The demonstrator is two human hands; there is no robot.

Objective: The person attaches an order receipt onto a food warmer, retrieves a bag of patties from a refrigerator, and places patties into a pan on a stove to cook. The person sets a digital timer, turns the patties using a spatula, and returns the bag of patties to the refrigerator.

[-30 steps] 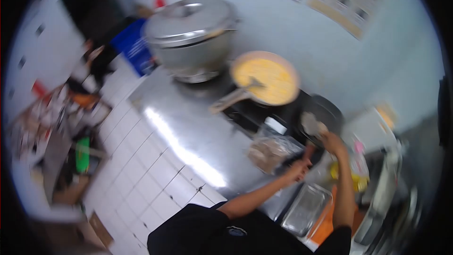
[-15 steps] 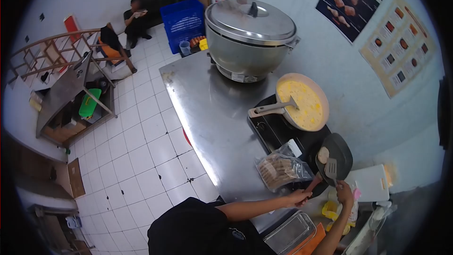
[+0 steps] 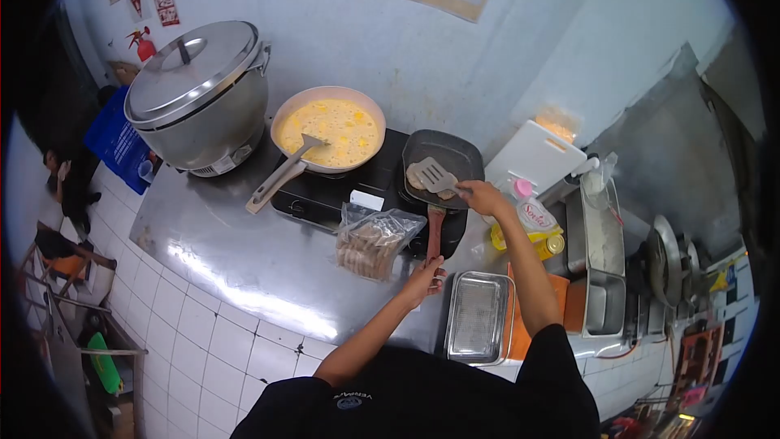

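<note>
A square dark frying pan (image 3: 464,151) sits on the right burner, its reddish-brown handle pointing toward me. My left hand (image 3: 424,280) is closed on the end of that handle. In my right hand (image 3: 483,197) is a grey slotted spatula (image 3: 435,172), its blade down in the pan on round, pale brown patties (image 3: 415,176). Left of the handle lies a clear plastic bag (image 3: 370,245) of stacked patties. A round pan (image 3: 375,110) of yellow, creamy liquid with lumps stands on the left burner, another spatula (image 3: 286,169) resting across its rim and handle.
A large lidded steel cooker (image 3: 213,97) stands at the left. To the right are a wire-mesh tray (image 3: 479,319), a white cutting board (image 3: 528,161), a yellow-labelled bag (image 3: 536,219) and metal containers (image 3: 605,303). A person (image 3: 71,195) sits far left.
My view has swung right, bringing the containers on the right into sight. The spatula blade has moved onto the patties; both hands keep their holds.
</note>
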